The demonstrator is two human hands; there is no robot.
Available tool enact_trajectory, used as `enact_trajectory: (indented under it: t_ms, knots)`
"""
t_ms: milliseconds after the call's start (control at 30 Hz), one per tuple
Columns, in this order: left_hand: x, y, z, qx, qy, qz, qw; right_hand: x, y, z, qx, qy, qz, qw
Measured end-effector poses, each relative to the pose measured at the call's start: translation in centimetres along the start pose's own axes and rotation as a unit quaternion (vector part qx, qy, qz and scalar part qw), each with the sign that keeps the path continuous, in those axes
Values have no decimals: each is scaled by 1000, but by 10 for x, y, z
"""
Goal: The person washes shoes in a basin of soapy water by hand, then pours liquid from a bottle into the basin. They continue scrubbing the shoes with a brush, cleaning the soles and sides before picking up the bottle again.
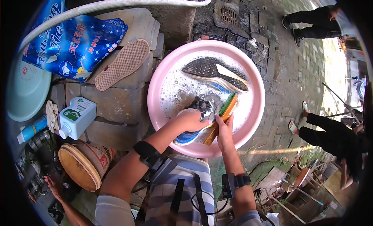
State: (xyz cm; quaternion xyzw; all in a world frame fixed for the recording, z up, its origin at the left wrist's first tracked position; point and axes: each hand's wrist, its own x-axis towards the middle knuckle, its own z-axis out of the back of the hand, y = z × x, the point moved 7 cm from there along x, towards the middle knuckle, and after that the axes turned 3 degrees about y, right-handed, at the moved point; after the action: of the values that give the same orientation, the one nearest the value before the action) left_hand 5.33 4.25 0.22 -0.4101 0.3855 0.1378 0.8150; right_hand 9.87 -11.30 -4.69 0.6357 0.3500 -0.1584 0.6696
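A pink basin (pixel 253 125) of foamy water is in front of me. Over its near part, my left hand (pixel 193 120) is closed round a wet grey-and-blue shoe (pixel 188 137). Fingers wrapped, my right hand (pixel 224 129) grips the wooden handle of a scrub brush (pixel 230 108), whose green bristles face the shoe and seem to touch its side. The shoe's middle is partly hidden by my left hand. On the basin's far side a second shoe (pixel 206 70) lies on its side in the suds, its black studded sole showing.
On the brick ledge to the left are a woven insole (pixel 123 63), a blue detergent bag (pixel 83 43) and a pale blue bottle (pixel 79 116). A tilted bucket (pixel 79 164) stands nearer me. Someone's hand (pixel 54 187) shows lower left; two people (pixel 316 26) stand at right.
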Motion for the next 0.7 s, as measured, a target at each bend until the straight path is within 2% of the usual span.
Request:
enact_trajectory:
  t_ms: [33, 67, 133, 200, 300, 333, 400, 433, 467, 567, 633, 667, 700]
  knots:
    - [6, 3, -4, -42, 46, 29, 998, 0, 2, 0, -32, 2, 4, 999]
    - [10, 7, -11, -42, 44, 30, 998, 1, 4, 0, -32, 3, 5, 999]
    - [13, 9, -8, -102, -55, 20, 993, 2, 9, 2, -84, 9, -3, 996]
    - [11, 8, -13, -101, -48, 43, 993, 1, 10, 0, -99, 5, 4, 995]
    - [0, 3, -15, -251, -65, 81, 962, 2, 14, -1, -117, 5, 14, 993]
    - [-1, 1, -18, -253, -72, 84, 961, 2, 16, 0, -119, 5, 13, 993]
    - [-1, 3, -33, -367, -43, 102, 924, 6, 24, 3, -149, 29, 21, 988]
    - [-5, 1, -38, -446, -35, 112, 887, 8, 29, 4, -178, 46, 28, 982]
    - [-13, -7, -38, -453, -45, 116, 883, 11, 33, 6, -208, 64, 34, 975]
    - [-28, -29, -54, -611, -61, 127, 779, 24, 39, 9, -203, 155, 26, 966]
    - [-40, -44, -63, -633, -92, 119, 759, 18, 33, 14, -170, 209, -20, 963]
    - [-42, -50, -59, -647, -124, 94, 747, 11, 44, 8, -173, 212, 3, 962]
    - [-43, -47, -66, -639, -148, 110, 747, 10, 44, 5, -176, 233, 3, 957]
